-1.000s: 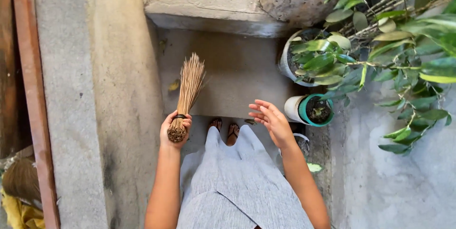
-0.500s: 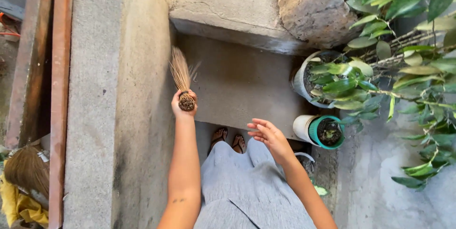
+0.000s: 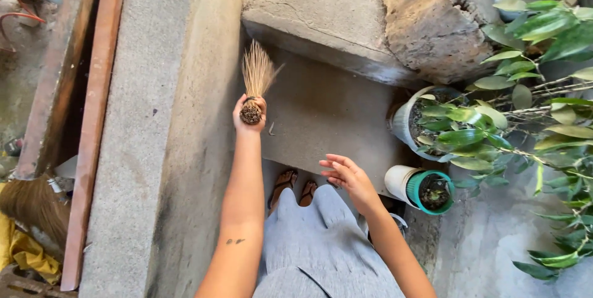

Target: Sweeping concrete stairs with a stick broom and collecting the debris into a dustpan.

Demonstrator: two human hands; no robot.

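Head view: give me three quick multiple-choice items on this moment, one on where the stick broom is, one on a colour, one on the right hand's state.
1. Where is the stick broom?
A. in the left hand, over the concrete step
B. lying on the step
C. in the right hand

2. What colour is the small pot's rim?
A. red
B. teal green
C. black

3. What is the right hand doing?
A. gripping a pot
B. holding the broom
C. open, holding nothing

Answers:
1 A: the left fingers wrap the bound end and the bristles point away.
2 B: a teal ring edges the white pot.
3 C: the fingers are spread and touch nothing.
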